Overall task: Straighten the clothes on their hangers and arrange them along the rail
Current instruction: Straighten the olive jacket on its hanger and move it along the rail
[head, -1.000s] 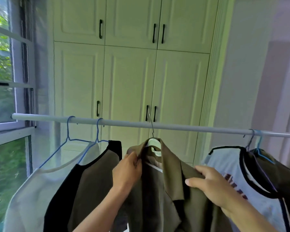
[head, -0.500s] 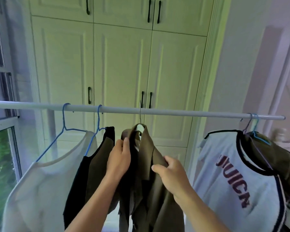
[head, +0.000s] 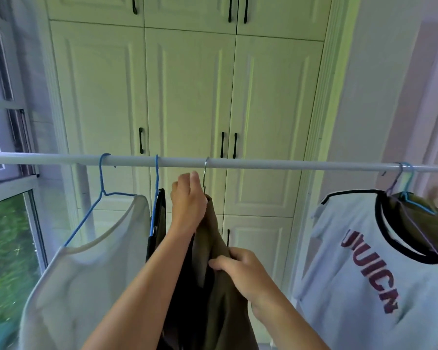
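A white rail [head: 276, 164] runs across the view. An olive-brown jacket [head: 224, 286] hangs edge-on from a metal hook [head: 204, 173] at the middle. My left hand [head: 187, 202] grips the jacket's collar just under the hook. My right hand [head: 243, 270] pinches the jacket's front lower down. To the left hang a cream top [head: 86, 286] on a blue hanger [head: 100, 195] and a black-and-brown garment [head: 158, 223]. At the right hang a white printed T-shirt [head: 364, 274] with black trim and an olive garment [head: 425, 228].
Cream wardrobe doors [head: 187, 97] with black handles stand behind the rail. A window [head: 3, 173] is at the left and a pale wall [head: 390, 84] at the right. A bare stretch of rail lies between the jacket and the T-shirt.
The jacket has turned from facing me to edge-on. My left hand rose to the collar by the hook, and my right hand moved in and down onto the front. The view tilted down.
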`<state>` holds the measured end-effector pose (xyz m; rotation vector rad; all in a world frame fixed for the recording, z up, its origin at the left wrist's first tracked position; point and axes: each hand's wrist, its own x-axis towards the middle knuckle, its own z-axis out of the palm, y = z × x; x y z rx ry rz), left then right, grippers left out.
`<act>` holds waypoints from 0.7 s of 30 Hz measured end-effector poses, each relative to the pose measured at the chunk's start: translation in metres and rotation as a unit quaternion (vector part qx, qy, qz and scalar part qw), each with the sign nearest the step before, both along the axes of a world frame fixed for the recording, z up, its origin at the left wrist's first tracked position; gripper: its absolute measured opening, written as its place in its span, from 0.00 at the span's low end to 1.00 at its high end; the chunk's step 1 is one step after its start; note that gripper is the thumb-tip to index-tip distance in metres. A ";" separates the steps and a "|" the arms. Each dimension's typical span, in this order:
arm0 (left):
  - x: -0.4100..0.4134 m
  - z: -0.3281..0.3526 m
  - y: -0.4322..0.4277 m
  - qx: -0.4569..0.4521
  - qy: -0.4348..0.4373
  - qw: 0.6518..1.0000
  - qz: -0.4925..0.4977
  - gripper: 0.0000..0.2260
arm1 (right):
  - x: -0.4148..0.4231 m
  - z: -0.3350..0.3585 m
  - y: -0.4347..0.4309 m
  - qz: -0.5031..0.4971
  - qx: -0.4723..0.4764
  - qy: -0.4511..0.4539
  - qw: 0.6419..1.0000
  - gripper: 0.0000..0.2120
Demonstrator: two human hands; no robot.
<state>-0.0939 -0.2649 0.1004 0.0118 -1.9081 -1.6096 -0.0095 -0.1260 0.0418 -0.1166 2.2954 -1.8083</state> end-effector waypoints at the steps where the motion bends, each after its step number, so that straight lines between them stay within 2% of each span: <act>1: -0.002 0.011 0.000 0.024 -0.011 0.999 -0.028 0.21 | -0.002 0.003 0.001 0.004 -0.005 -0.005 1.000 0.12; 5: -0.017 0.028 -0.001 -0.010 -0.046 0.995 -0.088 0.26 | 0.000 0.003 -0.005 -0.013 -0.053 -0.018 0.998 0.07; 8: -0.023 0.025 0.004 0.011 -0.076 0.989 -0.127 0.23 | 0.006 -0.007 -0.021 -0.052 -0.102 -0.008 0.993 0.08; 11: -0.022 0.026 0.015 -0.012 -0.064 0.993 -0.097 0.24 | 0.014 -0.011 -0.040 -0.061 -0.131 -0.014 0.989 0.07; 15: -0.022 0.024 0.027 -0.013 -0.051 0.997 -0.047 0.30 | 0.018 -0.015 -0.061 -0.089 -0.160 -0.010 0.983 0.15; 21: -0.020 0.024 0.033 -0.019 -0.049 0.998 -0.044 0.28 | 0.026 -0.009 -0.068 -0.115 -0.146 0.027 0.982 0.09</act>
